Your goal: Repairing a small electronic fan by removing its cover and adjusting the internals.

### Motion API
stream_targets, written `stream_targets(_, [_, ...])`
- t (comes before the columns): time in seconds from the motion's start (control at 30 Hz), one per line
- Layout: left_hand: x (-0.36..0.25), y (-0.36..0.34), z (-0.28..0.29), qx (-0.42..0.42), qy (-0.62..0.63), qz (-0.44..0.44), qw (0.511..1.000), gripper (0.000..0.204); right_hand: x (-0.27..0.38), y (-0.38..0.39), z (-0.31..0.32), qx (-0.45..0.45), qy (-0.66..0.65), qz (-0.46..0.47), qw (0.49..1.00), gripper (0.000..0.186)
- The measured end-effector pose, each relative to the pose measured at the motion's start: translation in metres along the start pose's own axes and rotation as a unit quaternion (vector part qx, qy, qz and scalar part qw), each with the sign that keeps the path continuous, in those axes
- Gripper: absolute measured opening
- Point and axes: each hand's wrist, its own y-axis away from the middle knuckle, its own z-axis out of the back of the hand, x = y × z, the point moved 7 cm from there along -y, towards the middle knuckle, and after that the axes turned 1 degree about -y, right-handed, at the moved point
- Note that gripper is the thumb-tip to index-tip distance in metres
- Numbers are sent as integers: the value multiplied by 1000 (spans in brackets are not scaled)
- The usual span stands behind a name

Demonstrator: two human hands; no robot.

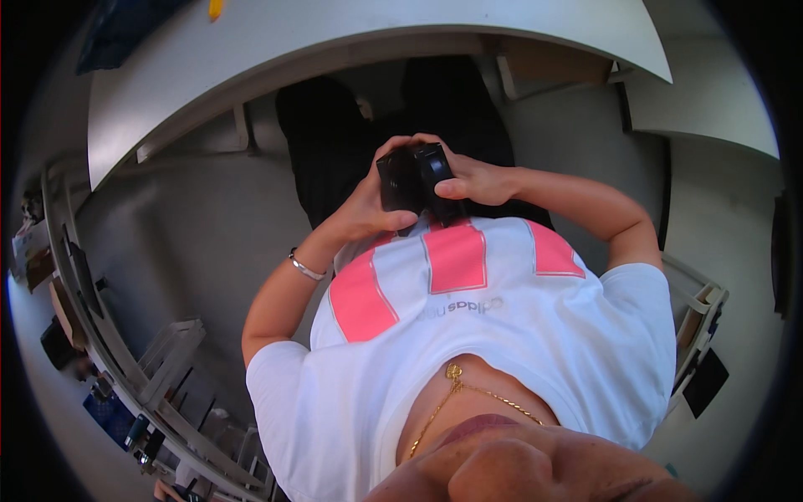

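Observation:
Close in front of my white and pink shirt, both hands hold a black object in two parts [402, 186]. Its two glossy dark sides stand at an angle to each other like an opened case; I cannot make out its exact kind. My left hand [368, 206] wraps round the left part, thumb along its lower edge. Around the right part [433, 166] curls my right hand [478, 181], its thumb pressed on the face. The fingertips of both hands come near each other at the far side. A silver bracelet [308, 266] sits on my left wrist.
A white table [376, 15] curves across the far side, above my dark-clothed legs [456, 100]. Dark blue cloth [125, 33] and a small yellow thing [216, 8] lie on it. Another white tabletop [703, 96] is at right. Left stands a rack [109, 335] with several items.

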Motion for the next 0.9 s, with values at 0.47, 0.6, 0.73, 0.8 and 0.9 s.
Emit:
stream_targets(0.47, [1,5,15,9,346,-23,938,93,1,3,26,-50,-436,-24,898,85])
stream_targets(0.6, [1,5,17,-21,376,-38,926,82,16,-3,21,13,-536,34,843,90])
stream_targets(0.73, [-7,7,14,-53,396,-39,916,80,34,-5,14,58,-553,60,829,92])
stream_targets(0.8, [-21,9,20,-38,376,-46,925,78,33,-5,23,8,-563,53,825,92])
stream_targets(0.9, [-59,20,38,-33,311,-86,946,74,51,-1,31,0,-544,73,836,90])
